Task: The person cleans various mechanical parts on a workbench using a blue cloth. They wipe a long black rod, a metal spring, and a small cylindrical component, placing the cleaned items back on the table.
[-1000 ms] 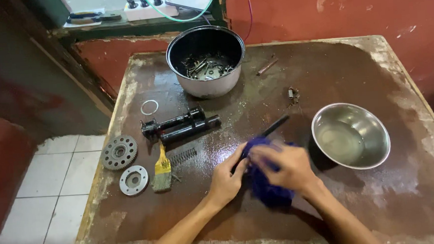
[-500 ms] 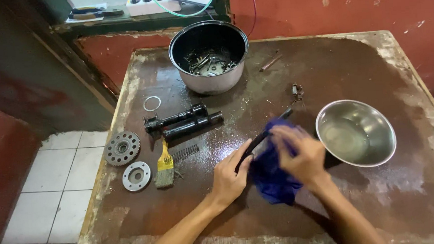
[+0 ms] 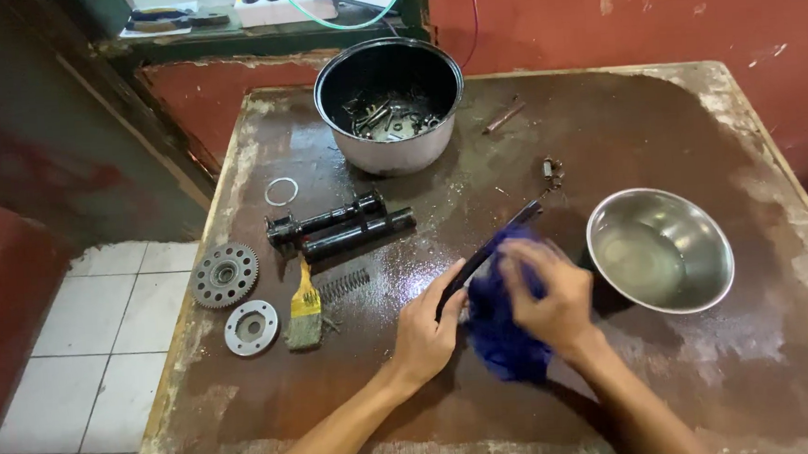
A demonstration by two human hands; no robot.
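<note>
My left hand (image 3: 425,333) grips the near end of a thin black rod (image 3: 506,232) that slants up to the right over the wet brown table (image 3: 621,142). My right hand (image 3: 548,298) presses a bunched blue cloth (image 3: 502,337) around the rod's middle. The far tip of the rod sticks out beyond the cloth, close to a steel bowl (image 3: 660,250) holding clear liquid.
A black pot (image 3: 388,103) of small metal parts stands at the back. Left of my hands lie two black cylinders (image 3: 341,227), a spring (image 3: 343,283), a paintbrush (image 3: 304,310), a ring (image 3: 281,191), a gear (image 3: 225,275) and a disc (image 3: 250,327). A small rod (image 3: 503,118) lies behind.
My right hand slid the blue cloth up along the rod toward its far tip, then back down toward my left hand. The left hand kept its hold.
</note>
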